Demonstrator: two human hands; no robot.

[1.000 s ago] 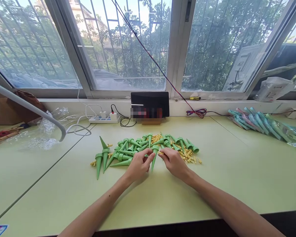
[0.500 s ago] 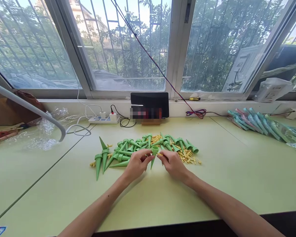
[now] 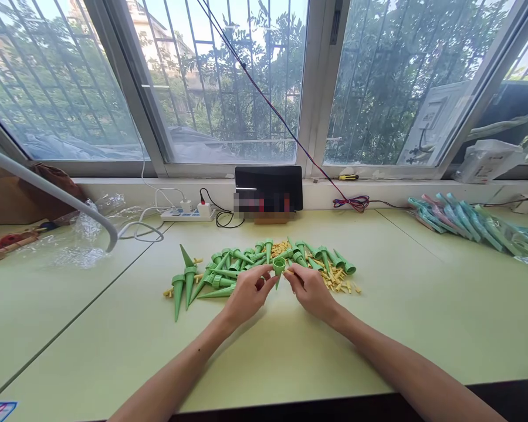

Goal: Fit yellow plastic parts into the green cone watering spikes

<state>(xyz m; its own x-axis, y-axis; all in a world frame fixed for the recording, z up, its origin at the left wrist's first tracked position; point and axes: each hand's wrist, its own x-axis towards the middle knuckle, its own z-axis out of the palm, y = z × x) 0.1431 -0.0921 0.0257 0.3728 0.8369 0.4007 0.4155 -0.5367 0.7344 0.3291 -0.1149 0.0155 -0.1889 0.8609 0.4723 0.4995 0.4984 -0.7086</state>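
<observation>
Between the fingers of my left hand (image 3: 250,291) is a green plastic cone spike (image 3: 278,265), its round hollow top tipped toward me. Just to its right, my right hand (image 3: 310,290) is closed in a pinch on a small yellow plastic peg (image 3: 288,272), mostly hidden by the fingertips. Behind both hands lies a heap of green cone spikes (image 3: 222,281). Loose yellow pegs (image 3: 337,280) are scattered at the heap's right side, and more lie at its back. At the left, a few spikes (image 3: 178,293) rest with yellow pegs beside or in them; I cannot tell which.
A tablet (image 3: 268,190) stands against the wall, with a power strip (image 3: 187,214) and cables to its left. A white curved tube (image 3: 66,190) crosses the left side. Bagged teal and pink items (image 3: 462,220) lie at the right. The table's front edge (image 3: 334,400) runs below my arms.
The cone spike in my left hand has tilted, so its open top faces me more and its tip is less visible. My right hand stays close beside it; the view has shifted slightly.
</observation>
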